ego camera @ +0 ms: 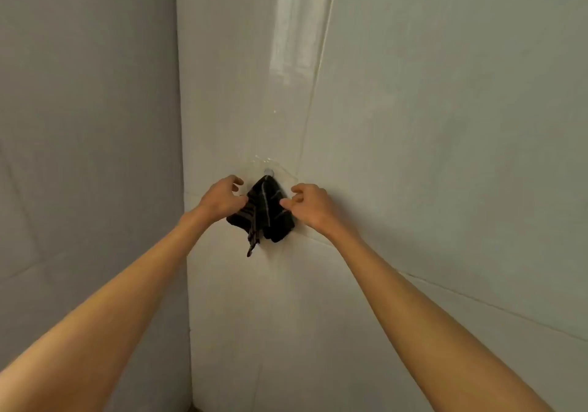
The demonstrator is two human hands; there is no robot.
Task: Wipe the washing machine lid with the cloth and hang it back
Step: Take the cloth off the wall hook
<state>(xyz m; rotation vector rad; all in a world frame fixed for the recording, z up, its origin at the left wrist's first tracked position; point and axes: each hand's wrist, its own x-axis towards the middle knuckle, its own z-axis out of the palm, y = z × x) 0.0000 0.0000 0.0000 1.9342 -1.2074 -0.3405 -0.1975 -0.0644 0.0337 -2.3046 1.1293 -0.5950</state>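
A dark cloth (265, 213) with pale stripes hangs bunched from a small clear hook (269, 171) stuck on the glossy tiled wall. One thin corner of the cloth dangles below the bunch. My left hand (222, 200) is at the cloth's left edge with its fingers curled and apart, the thumb against the fabric. My right hand (307, 205) is at the right edge, thumb and forefinger tips apart and just touching the cloth. Neither hand closes around it. The washing machine lid is out of view.
A plain grey wall (89, 157) meets the tiled wall (445, 125) at a corner just left of the hook. Tile joints run across the right wall. A light reflection streaks the tile above the hook.
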